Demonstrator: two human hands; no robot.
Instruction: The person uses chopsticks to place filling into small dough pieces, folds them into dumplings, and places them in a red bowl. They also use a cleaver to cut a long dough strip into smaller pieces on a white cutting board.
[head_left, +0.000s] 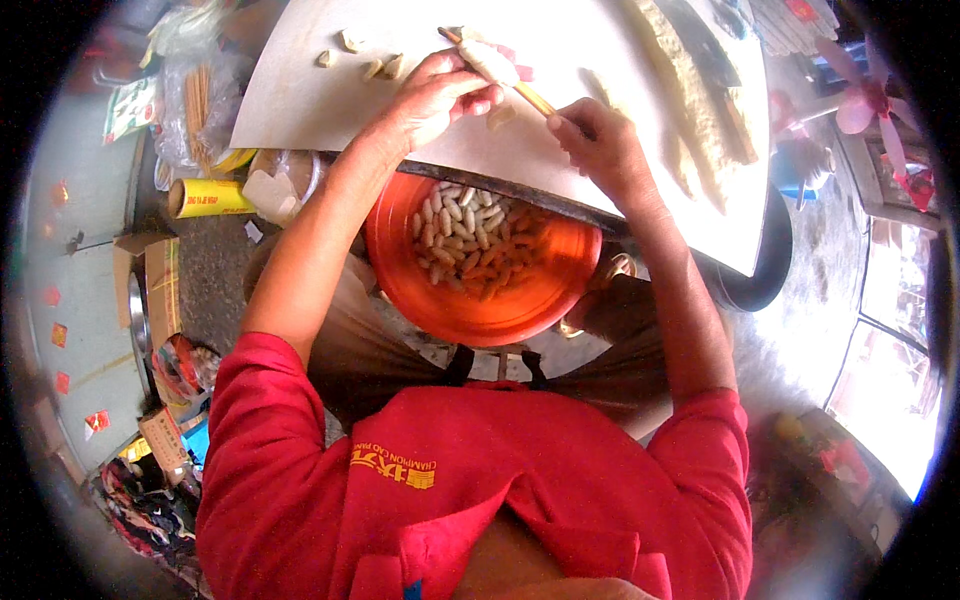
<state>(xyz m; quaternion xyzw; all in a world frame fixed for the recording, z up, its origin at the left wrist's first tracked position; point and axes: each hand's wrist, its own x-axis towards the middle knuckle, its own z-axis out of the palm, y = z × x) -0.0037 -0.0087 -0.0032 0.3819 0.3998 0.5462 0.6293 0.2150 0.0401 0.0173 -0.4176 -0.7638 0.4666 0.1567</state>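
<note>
Pale dough (489, 63) is wrapped around a thin wooden stick (534, 97) above the white board (300, 112). My left hand (450, 94) holds the dough-covered part, its fingers curled about it. The bare lower end of the stick is pinched in my right hand (596, 142). Several small dough pieces (352, 40) lie on the board left of my left hand. Long strips of dough (675, 82) rest at the board's right side. Below the board's near edge, an orange basin (480, 322) holds many small, pale, oblong pieces (469, 225), partly under that edge.
Left of the board are a bundle of thin sticks (197, 112) in plastic bags, a yellow roll (214, 198) and an open cardboard box (163, 289). A dark round container (761, 262) sits under the board's right corner. A pink fan (862, 101) stands further right.
</note>
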